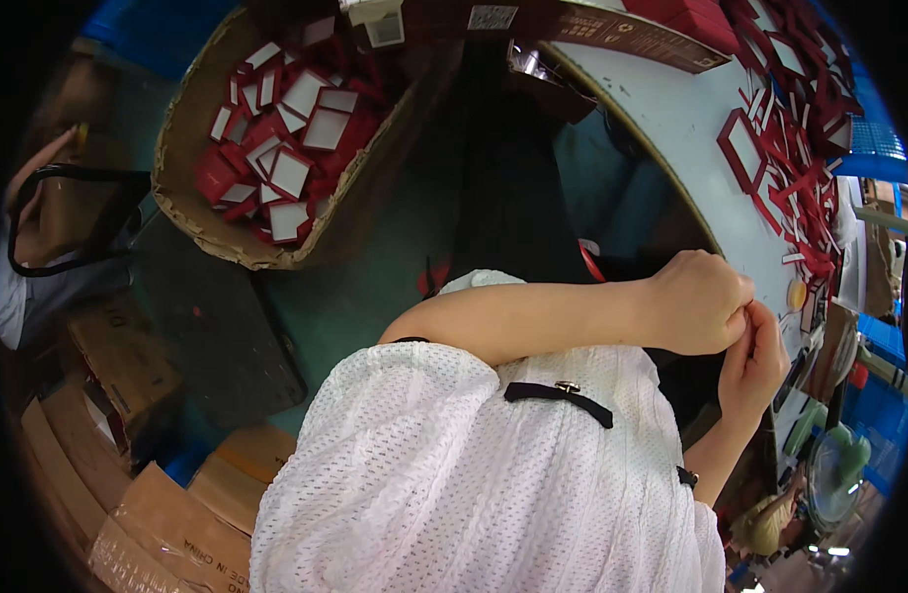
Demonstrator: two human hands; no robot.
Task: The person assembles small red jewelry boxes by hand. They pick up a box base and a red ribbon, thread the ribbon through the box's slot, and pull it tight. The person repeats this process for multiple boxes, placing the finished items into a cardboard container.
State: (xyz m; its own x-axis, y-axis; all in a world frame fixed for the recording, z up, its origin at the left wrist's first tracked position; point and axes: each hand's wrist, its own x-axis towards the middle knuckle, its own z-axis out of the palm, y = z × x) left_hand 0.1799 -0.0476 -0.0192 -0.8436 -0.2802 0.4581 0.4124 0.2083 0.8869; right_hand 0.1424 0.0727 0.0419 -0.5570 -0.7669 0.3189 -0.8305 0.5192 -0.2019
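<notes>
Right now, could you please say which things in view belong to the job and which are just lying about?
Apparently in the job:
left hand and right hand, meeting; anything held is hidden
red-and-white pieces on the table
similar pieces in the cardboard carton

Apparently just lying about:
brown cardboard, lower left
dark panel, left

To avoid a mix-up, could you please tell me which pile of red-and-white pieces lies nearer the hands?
The pile on the pale table at right; the other pile lies farther off, inside the cardboard carton.
</notes>
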